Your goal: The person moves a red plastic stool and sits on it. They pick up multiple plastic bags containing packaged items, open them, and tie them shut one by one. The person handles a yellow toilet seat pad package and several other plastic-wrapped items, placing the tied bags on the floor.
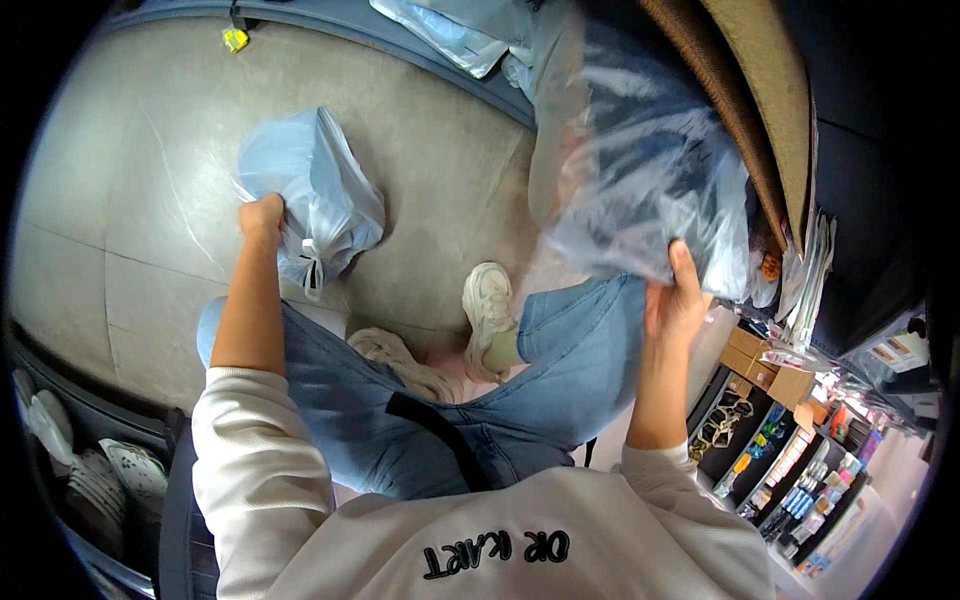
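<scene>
My left hand [262,217] grips the edge of a light-blue plastic-wrapped bundle [330,187], tied with a knot on its near side. The bundle is over the grey floor; whether it rests there I cannot tell. On the right, my right hand [675,296] pinches the lower edge of a large clear plastic bag [645,172], thumb on top. The bag is partly blurred, and dark material shows through it. Its upper part reaches towards the shelf edge and brown mats at the top right.
A blue-grey shelf edge [322,26] runs along the top, with a yellow tag [235,40] hanging from it. Brown mats [720,97] stand at the upper right. Stocked shelves [780,450] are at the lower right. Plates [94,487] sit in a rack at the lower left.
</scene>
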Tool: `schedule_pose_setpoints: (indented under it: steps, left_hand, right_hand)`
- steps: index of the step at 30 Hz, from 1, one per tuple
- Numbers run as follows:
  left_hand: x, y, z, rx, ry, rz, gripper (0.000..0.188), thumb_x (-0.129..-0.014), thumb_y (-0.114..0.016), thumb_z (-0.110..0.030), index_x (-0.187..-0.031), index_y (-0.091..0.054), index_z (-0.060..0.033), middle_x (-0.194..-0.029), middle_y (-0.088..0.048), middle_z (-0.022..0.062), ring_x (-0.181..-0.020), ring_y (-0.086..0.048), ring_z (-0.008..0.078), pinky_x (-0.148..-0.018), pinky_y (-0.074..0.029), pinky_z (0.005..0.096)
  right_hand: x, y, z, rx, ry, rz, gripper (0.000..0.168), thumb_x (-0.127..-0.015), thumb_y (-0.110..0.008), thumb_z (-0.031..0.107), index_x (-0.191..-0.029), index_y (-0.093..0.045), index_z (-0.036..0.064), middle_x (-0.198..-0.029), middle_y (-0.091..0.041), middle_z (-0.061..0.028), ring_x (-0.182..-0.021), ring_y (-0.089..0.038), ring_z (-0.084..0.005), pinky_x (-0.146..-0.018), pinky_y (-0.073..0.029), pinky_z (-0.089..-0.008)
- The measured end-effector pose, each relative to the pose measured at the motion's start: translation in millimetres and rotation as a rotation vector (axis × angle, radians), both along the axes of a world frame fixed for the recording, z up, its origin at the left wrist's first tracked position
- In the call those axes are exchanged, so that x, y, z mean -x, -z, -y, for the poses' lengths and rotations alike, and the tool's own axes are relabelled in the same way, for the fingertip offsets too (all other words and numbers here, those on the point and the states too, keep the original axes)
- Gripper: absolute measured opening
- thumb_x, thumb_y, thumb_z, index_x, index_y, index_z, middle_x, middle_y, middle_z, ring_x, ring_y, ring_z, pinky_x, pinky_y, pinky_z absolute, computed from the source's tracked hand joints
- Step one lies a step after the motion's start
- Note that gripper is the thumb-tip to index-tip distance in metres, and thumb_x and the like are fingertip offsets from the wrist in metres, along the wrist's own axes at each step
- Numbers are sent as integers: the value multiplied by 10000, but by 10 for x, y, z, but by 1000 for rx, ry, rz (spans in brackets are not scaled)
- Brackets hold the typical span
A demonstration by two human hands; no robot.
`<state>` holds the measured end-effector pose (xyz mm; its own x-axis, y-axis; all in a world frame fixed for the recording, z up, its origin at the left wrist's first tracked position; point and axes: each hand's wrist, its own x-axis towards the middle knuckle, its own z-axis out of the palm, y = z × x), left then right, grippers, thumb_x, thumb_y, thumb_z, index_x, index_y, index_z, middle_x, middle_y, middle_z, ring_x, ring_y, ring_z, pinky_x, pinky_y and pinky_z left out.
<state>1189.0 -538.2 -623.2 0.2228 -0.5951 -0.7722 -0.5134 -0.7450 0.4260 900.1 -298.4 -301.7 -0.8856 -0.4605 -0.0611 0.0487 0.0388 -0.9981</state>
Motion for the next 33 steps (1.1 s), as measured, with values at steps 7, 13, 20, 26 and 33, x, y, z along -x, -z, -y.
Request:
schedule_pose_setpoints:
  steps: [7, 13, 20, 26, 33]
  left_hand:
    - [-186, 559, 51, -34, -42, 96, 507, -650, -536, -112, -1066, -389, 136, -904, -575, 225, -656, -589, 273, -563, -475, 347]
    - [-140, 245, 90, -66, 61, -42, 685, -640, -541, -128, -1192, -257, 162, -1094, -506, 319, -996, -551, 377, -851, -448, 350]
    - [-61, 60, -1, 172, 5, -30, 747, -637, -564, -135, -1216, -202, 168, -1103, -497, 310, -1013, -523, 366, -870, -420, 353]
    - [359, -641, -22, 344, 77, 129, 794, -648, -561, -125, -1354, -224, 9, -1337, -244, 342, -1239, -273, 466, -1029, -270, 436]
    - [578, -959, -6, 1083, 415, -139, 560, -721, -556, -109, -1251, -427, 17, -1249, -412, 305, -1195, -395, 394, -1020, -287, 404]
  right_hand:
    - [-171, 20, -226, -217, -108, 15, 503, -723, -634, -51, -1184, -440, -2, -1049, -560, -103, -943, -570, -210, -809, -477, -306]
    - [-253, 338, -235, -443, -348, -18, 213, -756, -670, 10, -937, -561, -15, -819, -589, -42, -689, -558, -111, -601, -458, -236]
    - [-253, 197, 86, -605, -530, -245, 84, -790, -648, 57, -762, -614, -15, -673, -601, -33, -591, -539, -111, -543, -425, -257]
    - [-293, 486, -21, -513, -872, -957, 125, -699, -655, 50, -809, -614, 6, -717, -612, -127, -602, -596, -279, -561, -476, -332]
    - [-560, 854, -446, -587, -1304, -1168, 242, -580, -625, 163, -762, -566, 15, -754, -567, -120, -708, -584, -292, -613, -490, -379]
